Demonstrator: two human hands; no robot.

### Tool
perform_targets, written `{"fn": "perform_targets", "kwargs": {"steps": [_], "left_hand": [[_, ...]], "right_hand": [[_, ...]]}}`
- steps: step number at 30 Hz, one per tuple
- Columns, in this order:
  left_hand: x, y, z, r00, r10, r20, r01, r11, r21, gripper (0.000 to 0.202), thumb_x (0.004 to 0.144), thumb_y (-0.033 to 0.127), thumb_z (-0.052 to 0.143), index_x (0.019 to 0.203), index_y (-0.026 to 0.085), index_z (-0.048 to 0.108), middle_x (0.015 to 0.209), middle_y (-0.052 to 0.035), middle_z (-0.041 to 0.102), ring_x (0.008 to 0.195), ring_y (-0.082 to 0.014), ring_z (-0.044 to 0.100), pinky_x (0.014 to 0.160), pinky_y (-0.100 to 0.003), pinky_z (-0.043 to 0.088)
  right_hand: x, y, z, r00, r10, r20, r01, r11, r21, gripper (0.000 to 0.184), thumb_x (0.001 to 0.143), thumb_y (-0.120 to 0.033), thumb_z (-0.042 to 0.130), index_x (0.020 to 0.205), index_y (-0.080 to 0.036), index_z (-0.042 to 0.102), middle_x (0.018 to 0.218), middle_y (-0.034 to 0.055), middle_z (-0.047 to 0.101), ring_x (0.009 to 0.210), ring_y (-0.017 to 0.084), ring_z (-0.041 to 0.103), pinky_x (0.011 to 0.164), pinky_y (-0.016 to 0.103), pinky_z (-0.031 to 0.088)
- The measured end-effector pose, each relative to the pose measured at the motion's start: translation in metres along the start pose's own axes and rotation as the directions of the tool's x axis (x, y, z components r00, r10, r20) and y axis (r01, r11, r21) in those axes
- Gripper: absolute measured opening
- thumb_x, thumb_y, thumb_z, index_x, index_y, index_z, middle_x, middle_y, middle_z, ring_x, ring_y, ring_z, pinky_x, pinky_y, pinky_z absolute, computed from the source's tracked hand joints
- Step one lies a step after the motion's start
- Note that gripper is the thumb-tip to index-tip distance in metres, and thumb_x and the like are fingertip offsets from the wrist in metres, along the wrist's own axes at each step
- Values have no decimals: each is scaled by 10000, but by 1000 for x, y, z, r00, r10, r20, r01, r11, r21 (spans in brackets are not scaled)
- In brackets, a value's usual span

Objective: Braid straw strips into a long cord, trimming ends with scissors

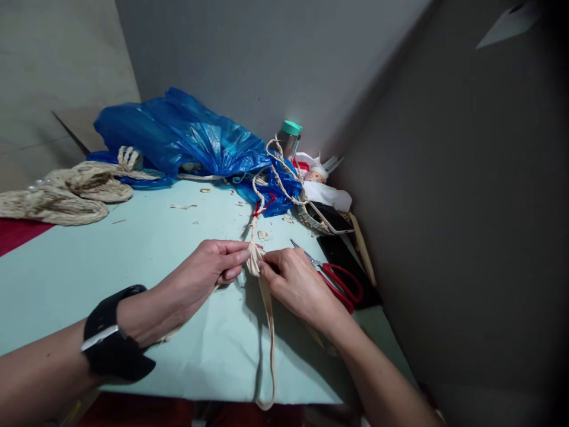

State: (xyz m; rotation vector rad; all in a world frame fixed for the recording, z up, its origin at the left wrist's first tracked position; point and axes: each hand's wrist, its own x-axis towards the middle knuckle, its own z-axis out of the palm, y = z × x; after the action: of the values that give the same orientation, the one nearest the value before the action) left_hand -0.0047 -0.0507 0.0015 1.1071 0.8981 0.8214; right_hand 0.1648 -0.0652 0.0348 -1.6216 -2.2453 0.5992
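Between my hands is a cream braided cord (255, 261) of flat fibre strands, spread and bunched where I grip it. My left hand (224, 261) pinches its left side, thumb and fingers pressed together. My right hand (284, 273) pinches the right side, its fingertips partly hidden. One loose strand (268, 320) hangs from the cord past the table's front edge. Farther up, a red tie (263, 206) is wound around the cord, and the thin braid runs on toward the blue bag. Just beyond my right hand lie red-handled scissors (340, 284), their blades pointing away to the left.
A crumpled blue plastic bag (186, 136) fills the back of the pale green table (133, 284). Bundled cream fibre (66, 193) lies at left. A bottle with a teal lid (290, 135) and a phone (331, 216) stand near the right wall. Fibre scraps dot the tabletop.
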Motion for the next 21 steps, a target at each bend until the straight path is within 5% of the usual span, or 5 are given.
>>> {"fn": "perform_targets", "kwargs": {"steps": [13,18,21], "left_hand": [[-1,4,-1,997,-67,-47,63,994,-84,103,749,213,700,799,125,678,704,9,517,582,-71,375,537,-225,238],[-1,7,0,995,-87,-56,80,991,-108,72,738,206,695,777,147,681,692,17,530,593,-82,409,560,-224,273],[-1,8,0,992,-107,-74,98,989,-111,150,697,198,730,837,148,716,712,4,579,600,-89,431,567,-226,284]], "right_hand": [[-3,-2,-8,984,-138,110,142,990,-24,241,898,-247,500,686,-169,582,589,-10,552,526,93,341,543,252,226],[0,9,-21,994,-68,-89,72,996,44,263,938,-397,512,975,-168,636,827,40,652,697,141,513,635,244,318],[4,12,-14,993,-109,41,104,988,110,273,983,-350,438,884,-168,617,739,10,600,666,126,487,616,238,311]]}}
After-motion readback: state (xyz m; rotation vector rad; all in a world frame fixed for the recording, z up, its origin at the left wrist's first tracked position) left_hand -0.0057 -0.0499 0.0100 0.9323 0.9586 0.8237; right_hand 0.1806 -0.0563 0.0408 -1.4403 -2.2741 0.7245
